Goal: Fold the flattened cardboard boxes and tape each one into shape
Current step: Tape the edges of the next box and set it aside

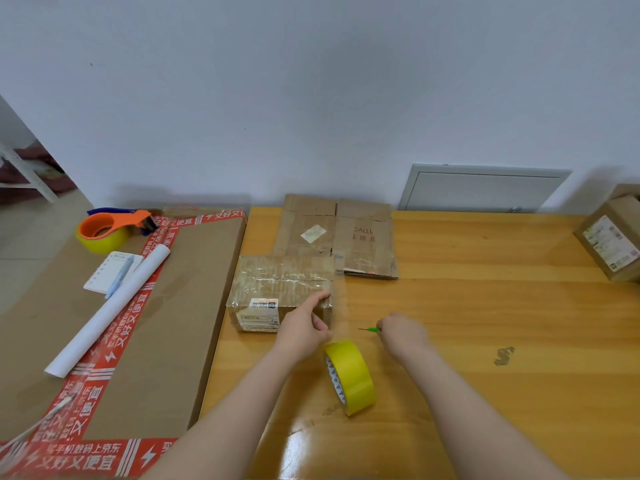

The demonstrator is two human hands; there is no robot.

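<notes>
Grip: right hand [403,332] is closed around a small green-handled tool [371,329]. The thin tip points to 9 o'clock, toward a clear tape strip [341,317], just short of it.

Left hand [304,325]: index finger is straight and presses the top right edge of the folded box [280,292]. The other fingers are curled at the box's right end; cannot tell whether they pinch the strip.

Strip runs from the box's right end toward 6 o'clock, down to the yellow tape roll [349,375], which stands on edge on the wooden table [485,306] between the forearms.

Step in hand, as judged: severing the strip from the roll.
- Keep the index finger firm so the taped end does not lift.
- Keep the strip taut and cut across it close to the box, tip angled away from the left fingers.
- Leave enough tail to smooth down over the end face.

More flattened boxes [336,233] lie at 12 o'clock of the folded one.

Hard to make out:
- Strip is nearly transparent; its edges and its join to the roll are faint.
- Tool type is unclear, the handle mostly inside the fist.
- Box's far and right faces are hidden.
- Another box [613,240] at 2 o'clock is cut off by the frame.
</notes>
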